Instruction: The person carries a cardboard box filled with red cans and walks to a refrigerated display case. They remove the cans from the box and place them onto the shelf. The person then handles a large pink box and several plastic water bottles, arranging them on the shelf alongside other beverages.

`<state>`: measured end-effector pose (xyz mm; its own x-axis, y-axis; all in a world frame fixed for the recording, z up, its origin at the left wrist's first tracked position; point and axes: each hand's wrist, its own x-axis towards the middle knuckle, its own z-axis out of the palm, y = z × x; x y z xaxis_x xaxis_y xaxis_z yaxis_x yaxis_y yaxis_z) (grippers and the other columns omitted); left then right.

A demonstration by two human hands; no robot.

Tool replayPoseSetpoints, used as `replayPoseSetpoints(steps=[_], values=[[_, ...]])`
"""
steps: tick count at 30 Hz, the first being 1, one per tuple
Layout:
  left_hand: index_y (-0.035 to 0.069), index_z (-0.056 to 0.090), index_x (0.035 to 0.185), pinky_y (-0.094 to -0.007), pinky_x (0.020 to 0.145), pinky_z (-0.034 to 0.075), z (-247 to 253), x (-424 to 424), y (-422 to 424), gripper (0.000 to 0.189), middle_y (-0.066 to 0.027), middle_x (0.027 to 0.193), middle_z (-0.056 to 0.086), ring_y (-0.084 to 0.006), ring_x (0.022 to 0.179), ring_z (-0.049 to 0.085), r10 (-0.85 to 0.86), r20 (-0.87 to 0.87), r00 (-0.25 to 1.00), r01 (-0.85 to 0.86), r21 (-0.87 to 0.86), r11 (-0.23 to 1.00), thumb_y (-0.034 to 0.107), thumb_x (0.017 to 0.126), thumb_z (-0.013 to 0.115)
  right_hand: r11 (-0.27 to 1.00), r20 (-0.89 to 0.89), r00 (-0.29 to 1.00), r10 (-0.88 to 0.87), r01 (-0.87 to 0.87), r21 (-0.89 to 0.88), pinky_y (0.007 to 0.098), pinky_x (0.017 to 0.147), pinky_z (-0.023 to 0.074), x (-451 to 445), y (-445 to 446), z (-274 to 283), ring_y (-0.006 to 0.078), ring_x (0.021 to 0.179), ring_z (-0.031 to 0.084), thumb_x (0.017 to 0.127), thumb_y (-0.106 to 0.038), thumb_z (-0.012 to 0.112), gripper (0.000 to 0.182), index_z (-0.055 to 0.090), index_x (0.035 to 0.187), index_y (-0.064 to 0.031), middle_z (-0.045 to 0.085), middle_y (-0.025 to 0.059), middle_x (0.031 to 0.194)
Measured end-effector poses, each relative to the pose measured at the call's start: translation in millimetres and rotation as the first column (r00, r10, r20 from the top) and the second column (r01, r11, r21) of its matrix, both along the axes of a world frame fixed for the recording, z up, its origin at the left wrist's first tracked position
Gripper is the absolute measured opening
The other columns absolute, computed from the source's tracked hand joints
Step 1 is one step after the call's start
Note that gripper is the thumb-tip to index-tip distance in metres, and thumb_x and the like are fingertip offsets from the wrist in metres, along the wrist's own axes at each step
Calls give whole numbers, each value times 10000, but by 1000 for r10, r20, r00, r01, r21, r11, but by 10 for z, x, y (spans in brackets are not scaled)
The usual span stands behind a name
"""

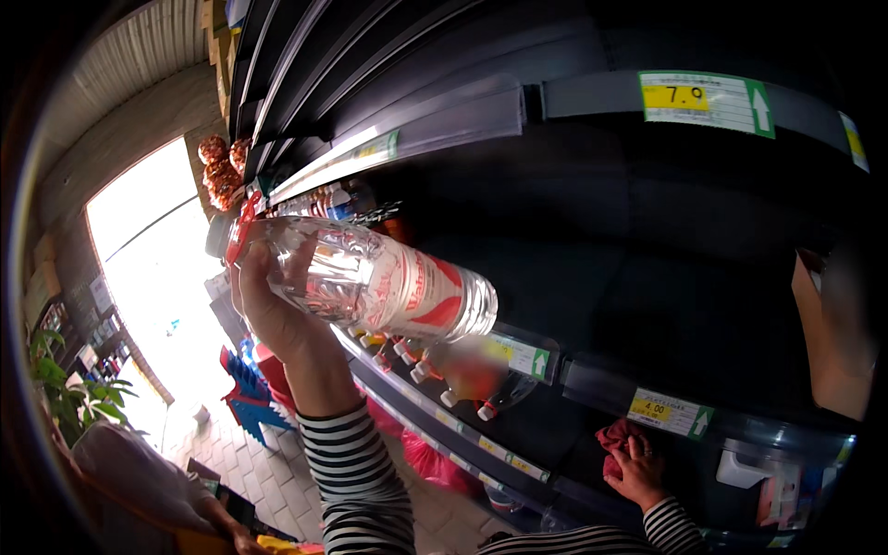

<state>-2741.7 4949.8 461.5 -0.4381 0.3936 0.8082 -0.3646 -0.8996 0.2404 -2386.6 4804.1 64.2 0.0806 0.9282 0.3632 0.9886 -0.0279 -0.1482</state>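
Note:
My left hand (267,298) is closed round the neck of a large clear plastic bottle (416,288) with a red carry handle and a red and white label. The bottle lies tilted in front of a dark shelf, its cap towards the left and its base towards the right. Lower right, my right hand (637,472) rests on a crumpled dark red cloth (616,441) at a lower shelf. Several bottles with white caps (420,372) lie on the shelf below the held bottle, partly hidden behind it.
Shelf edges with price tags (707,104) cross the view. A cardboard box (818,347) stands at the far right. Pink bags (433,461) are under the shelves. Another person's arm (222,513) shows at the lower left, near a plant (52,371) and a bright doorway (156,263).

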Motion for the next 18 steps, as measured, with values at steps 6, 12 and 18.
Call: replayPoseSetpoints(steps=[6,12,18], values=[[2,577,990,-409,852,504,84,400,145,381,-110,936,608,-221,882,613,-136,118,984,132,40,990,304,764,629,1000,55,998,-9,9,-6,630,1020,194,-43,-54,9,422,1265,289,665,-423,716,664,511,1223,-127,324,249,1354],[-20,556,1059,-385,782,545,51,774,140,380,-121,935,607,-212,830,621,-408,203,890,386,139,912,188,743,588,919,-188,909,372,-389,-60,395,792,489,-426,-573,816,297,970,593,801,-406,615,494,540,1191,-113,489,122,1249],[-25,538,1063,-377,758,549,-73,1091,54,361,-125,897,619,-219,762,634,-596,121,794,574,177,800,127,739,588,827,-30,947,320,-263,497,337,692,517,-662,-1121,2221,258,886,631,702,-231,727,441,590,1078,-45,601,132,1089]])
